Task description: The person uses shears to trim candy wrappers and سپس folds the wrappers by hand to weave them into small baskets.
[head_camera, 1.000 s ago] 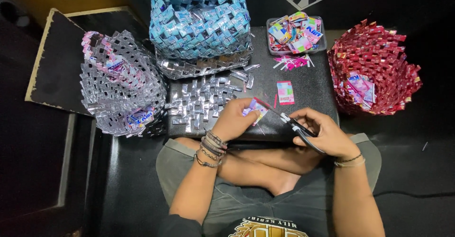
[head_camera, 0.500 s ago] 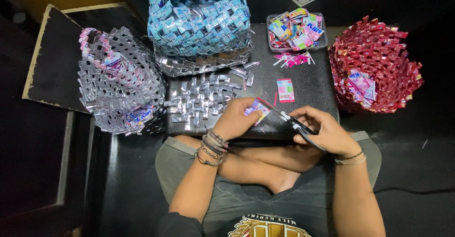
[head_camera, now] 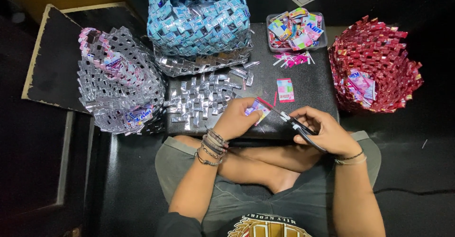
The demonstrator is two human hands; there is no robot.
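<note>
Wrapper point(head_camera: 259, 109), half hidden by the gripping left hand point(head_camera: 235, 118); right hand point(head_camera: 322, 130) clutches scissors point(head_camera: 296, 123), blades now nearer it.

Home craft corner: woven wrapper baskets point(head_camera: 199, 19)

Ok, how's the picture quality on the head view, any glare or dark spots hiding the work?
Head view: sharp at centre; left hand, wrapper, right hand and scissors evenly lit. Silver basket and woven strips glint with glare. The floor at the picture's edges falls into deep shadow, detail lost.
</note>
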